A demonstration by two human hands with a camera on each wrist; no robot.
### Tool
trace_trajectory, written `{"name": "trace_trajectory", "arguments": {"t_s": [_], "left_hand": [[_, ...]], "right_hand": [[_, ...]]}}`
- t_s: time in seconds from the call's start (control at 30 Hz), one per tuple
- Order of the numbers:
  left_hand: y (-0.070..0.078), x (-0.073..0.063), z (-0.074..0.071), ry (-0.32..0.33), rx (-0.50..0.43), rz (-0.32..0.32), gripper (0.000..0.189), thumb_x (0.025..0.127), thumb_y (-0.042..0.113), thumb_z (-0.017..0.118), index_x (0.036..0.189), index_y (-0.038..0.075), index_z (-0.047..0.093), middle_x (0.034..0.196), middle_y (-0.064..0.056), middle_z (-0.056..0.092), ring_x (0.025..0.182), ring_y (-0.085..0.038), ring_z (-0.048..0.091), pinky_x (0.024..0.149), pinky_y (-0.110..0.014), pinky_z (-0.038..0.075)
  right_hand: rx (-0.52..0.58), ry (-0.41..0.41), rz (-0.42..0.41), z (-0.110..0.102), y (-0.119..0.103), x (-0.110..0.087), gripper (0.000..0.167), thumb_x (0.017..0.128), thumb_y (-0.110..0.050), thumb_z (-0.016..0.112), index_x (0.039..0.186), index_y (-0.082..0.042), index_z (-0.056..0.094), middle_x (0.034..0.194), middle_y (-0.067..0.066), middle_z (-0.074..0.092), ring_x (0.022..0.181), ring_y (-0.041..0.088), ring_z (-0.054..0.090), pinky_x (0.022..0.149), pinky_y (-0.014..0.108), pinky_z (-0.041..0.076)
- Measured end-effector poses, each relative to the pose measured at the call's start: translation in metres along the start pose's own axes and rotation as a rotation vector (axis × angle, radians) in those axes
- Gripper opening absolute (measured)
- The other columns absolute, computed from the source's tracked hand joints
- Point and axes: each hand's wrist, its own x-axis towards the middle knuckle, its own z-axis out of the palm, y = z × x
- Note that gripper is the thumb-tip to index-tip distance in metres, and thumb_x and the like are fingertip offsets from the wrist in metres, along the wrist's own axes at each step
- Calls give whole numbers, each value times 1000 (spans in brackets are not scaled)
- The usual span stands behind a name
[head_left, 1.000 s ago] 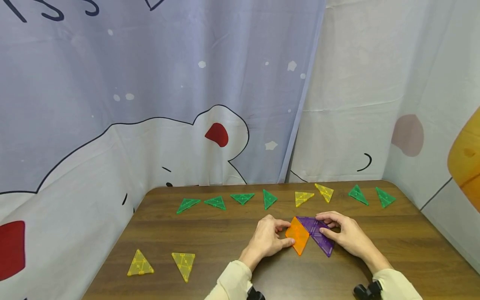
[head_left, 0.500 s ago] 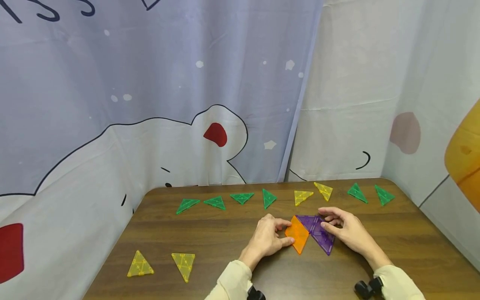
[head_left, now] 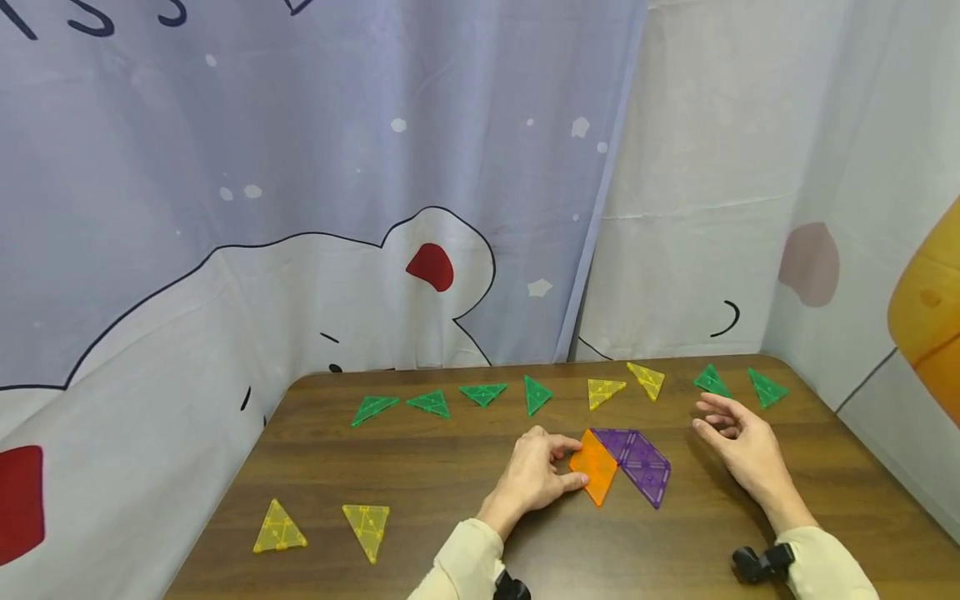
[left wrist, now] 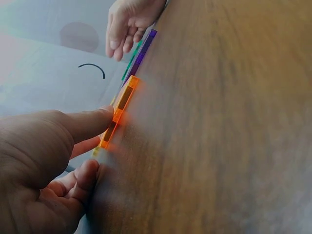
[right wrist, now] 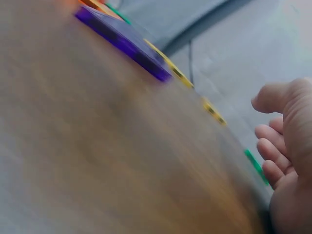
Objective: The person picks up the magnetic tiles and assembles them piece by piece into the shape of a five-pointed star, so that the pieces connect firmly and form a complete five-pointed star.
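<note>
In the head view my left hand (head_left: 528, 475) holds the orange magnetic tile (head_left: 597, 473) at its left side, with thumb and index finger on its edges. In the left wrist view the thumb touches the edge of that orange tile (left wrist: 124, 100). Purple magnetic tiles (head_left: 643, 468) lie flat against the orange one's right side. Apart from them, to the right, my right hand (head_left: 742, 446) hovers over the table with loosely bent fingers and nothing in it. Closest to its fingertips is a green triangle tile (head_left: 711, 381), partly behind the hand.
Several green triangle tiles (head_left: 430, 403) line the back of the wooden table (head_left: 450, 462). Two yellow triangles (head_left: 647, 380) lie among them. Two larger-looking yellow triangles (head_left: 366, 531) rest at the front left. A printed curtain (head_left: 337, 208) hangs behind the table.
My right hand has let go of the purple tiles and moved right and back, towards the green triangles. The left hand has stayed at the orange tile.
</note>
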Motion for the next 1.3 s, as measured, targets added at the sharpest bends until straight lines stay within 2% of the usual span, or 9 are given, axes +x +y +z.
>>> {"name": "trace_trajectory", "arguments": {"t_s": [0.1,0.3,0.4,0.63,0.87,0.97,1.07,1.17,1.3], "left_hand": [[1,-1,-1,0,2,-9,42,86,25,99,124,12,85,98,-3,65,81,-3,57,74,-16,50],[4,-2,0,6,-6,-17,41,86,23,99,123,12,86,98,-4,65,80,-3,57,73,-16,51],[5,0,-1,9,-9,-6,41,86,23,99,123,12,86,99,-4,66,84,-6,60,75,-16,51],[2,5,-6,6,-79,4,35,91,24,93,122,9,84,101,-2,71,88,-8,63,80,-20,53],[9,24,-11,90,-102,53,37,94,29,88,127,11,81,113,-10,76,100,-21,70,81,-22,56],[19,36,-11,97,-127,15,40,95,32,88,130,13,80,120,-12,75,108,-28,72,87,-23,56],[26,50,-9,116,-119,10,42,96,34,88,132,13,80,122,-11,75,111,-28,73,92,-24,55],[32,63,-3,131,-92,22,41,96,34,87,131,14,80,120,-7,75,112,-27,73,93,-23,55],[37,78,3,142,-66,38,39,96,33,87,130,16,81,119,-3,75,111,-24,72,92,-22,53]], "right_hand": [[-41,89,34,-12,11,2,50,103,-18,83,148,-2,68,124,-16,77,100,-13,60,82,5,46],[-158,206,144,-35,34,9,62,105,-30,80,157,-4,60,145,18,71,107,-23,46,85,3,40],[-172,243,202,-44,43,20,67,105,-36,79,161,-7,57,153,22,66,107,-24,42,86,4,38],[-162,244,275,-56,64,35,73,104,-43,79,165,-11,54,161,17,61,109,-21,45,86,5,35],[-185,229,351,-72,79,33,79,106,-47,75,170,-11,46,167,23,53,107,-14,45,87,10,36],[-197,206,371,-77,81,33,82,106,-48,74,171,-8,43,168,24,51,117,4,58,85,10,37],[-209,159,347,-77,81,35,84,107,-47,72,171,-4,39,167,30,50,133,39,60,87,18,41],[-207,98,310,-78,80,36,86,109,-46,69,172,1,33,167,37,44,139,60,53,104,43,51],[-205,14,290,-79,80,36,91,111,-47,66,172,7,26,167,43,36,138,70,47,107,80,42]]}}
